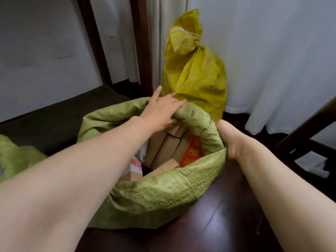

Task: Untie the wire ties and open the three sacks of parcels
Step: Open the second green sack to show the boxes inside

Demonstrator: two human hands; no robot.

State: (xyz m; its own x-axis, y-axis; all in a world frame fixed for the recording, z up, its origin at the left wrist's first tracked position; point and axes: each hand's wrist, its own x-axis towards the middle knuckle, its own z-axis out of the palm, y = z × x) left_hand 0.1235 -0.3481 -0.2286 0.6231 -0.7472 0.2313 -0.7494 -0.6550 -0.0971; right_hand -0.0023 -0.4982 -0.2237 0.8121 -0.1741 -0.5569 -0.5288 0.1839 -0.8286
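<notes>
A green woven sack (163,193) stands open in front of me, its mouth rolled down. Inside lie several cardboard parcels (163,148) and a red printed packet (190,153). My left hand (163,108) grips the far rolled rim, fingers over the edge and thumb inside. My right hand (231,139) holds the right side of the rim, its fingers hidden behind the fabric. Behind stands a yellow sack (196,77), its neck still cinched by a tie (197,44). Part of another green sack (16,157) shows at the left edge.
The sacks stand on a dark wooden floor (227,215). White curtains (272,51) hang behind and to the right. A dark wooden post (141,42) rises left of the yellow sack, a dark cushion (54,120) lies at left, and a dark chair frame (305,140) stands at right.
</notes>
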